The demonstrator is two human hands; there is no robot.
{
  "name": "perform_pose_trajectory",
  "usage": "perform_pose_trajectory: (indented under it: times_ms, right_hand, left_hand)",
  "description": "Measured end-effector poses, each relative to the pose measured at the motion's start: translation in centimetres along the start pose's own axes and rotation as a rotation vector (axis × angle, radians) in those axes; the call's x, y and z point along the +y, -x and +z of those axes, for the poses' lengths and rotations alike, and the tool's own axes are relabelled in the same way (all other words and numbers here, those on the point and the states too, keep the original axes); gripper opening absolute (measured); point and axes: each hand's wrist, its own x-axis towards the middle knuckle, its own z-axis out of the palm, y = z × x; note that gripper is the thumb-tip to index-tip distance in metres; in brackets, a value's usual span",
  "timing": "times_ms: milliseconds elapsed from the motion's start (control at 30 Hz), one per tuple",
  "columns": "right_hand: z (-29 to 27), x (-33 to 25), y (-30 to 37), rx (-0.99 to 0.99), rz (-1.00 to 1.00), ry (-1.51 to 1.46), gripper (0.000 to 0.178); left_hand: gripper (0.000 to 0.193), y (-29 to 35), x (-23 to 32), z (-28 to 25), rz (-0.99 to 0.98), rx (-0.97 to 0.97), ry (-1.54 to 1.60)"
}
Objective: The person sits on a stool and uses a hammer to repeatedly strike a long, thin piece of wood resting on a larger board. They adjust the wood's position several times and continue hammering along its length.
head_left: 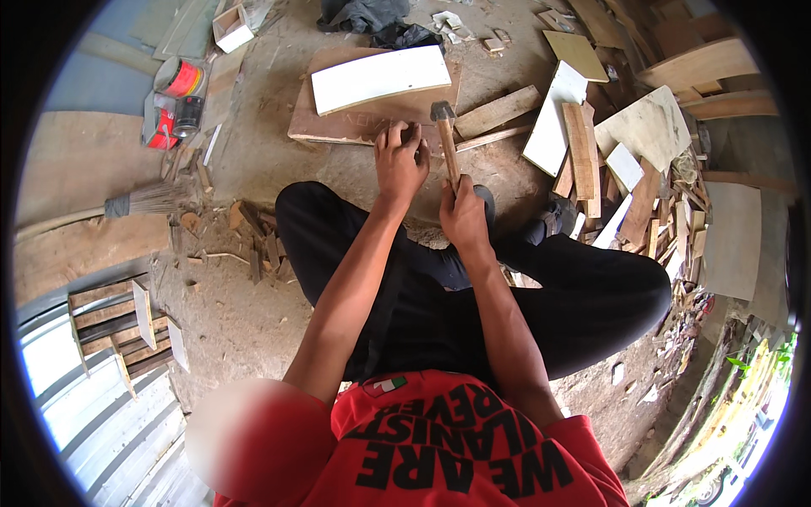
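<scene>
I'm watching the right hand [464, 213] clasping the far-pointing hammer [449, 145], its head [441, 111] lying just far-right of the left hand [400, 166], fingers curled, any pinch unclear.

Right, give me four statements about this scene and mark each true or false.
1. The right grip holds the hammer. True.
2. The white board is underneath the brown board. False: the white board lies on top of the brown board.
3. The cans are left of both boards. True.
4. The left grip is on the broom. False: the left grip is by the brown board's near edge.
</scene>
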Motion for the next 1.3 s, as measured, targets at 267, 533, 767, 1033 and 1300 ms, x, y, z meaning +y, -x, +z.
perform_pose_trajectory:
  times_ms: [267,533,767,1033,1300]
  right_hand:
    - [-0.5,0.1,-0.7,-0.027,0.025,0.037,0.023]
    - [-0.4,-0.5,0.0,0.014,0.017,-0.03,0.022]
    - [-0.4,-1.3,0.5,0.021,0.024,-0.084,0.023]
    - [0.3,-0.5,1.0,0.06,-0.037,-0.06,0.023]
    - [-0.1,-0.3,0.8,-0.008,0.039,-0.011,0.023]
  left_hand:
    - [0.035,-0.5,-1.2,0.6,-0.048,0.034,0.2]
    - [0.033,-0.1,-1.0,0.1,0.002,0.011,0.188]
    - [0.032,0.1,-1.2,-0.1,0.008,0.009,0.201]
    - [0.033,0.3,-1.0,-0.7,0.059,-0.021,0.153]
    - [0.032,0.6,-0.8,-0.9,0.077,-0.023,0.15]
